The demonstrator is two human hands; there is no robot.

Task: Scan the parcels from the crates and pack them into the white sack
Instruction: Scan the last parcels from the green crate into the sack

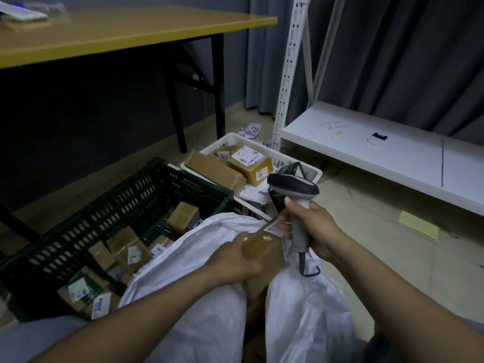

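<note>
Left fingers (250, 267) gripped a parcel (264, 247) over the sack (199, 260); right fingers (284, 223) held the scanner (293, 186). Crates (104, 213) beside it held many more: much seemed left.

Under the hands the white sack (188, 260) opens only as a narrow slot, plugged by the parcel (264, 248) the left hand (235, 259) grips. The wall of the green crate (117, 205) stands left of that hand; the heaped white crate (315, 174) lies past the right hand (318, 229) and its scanner (296, 186); bare floor (366, 231) lies to its right.
</note>
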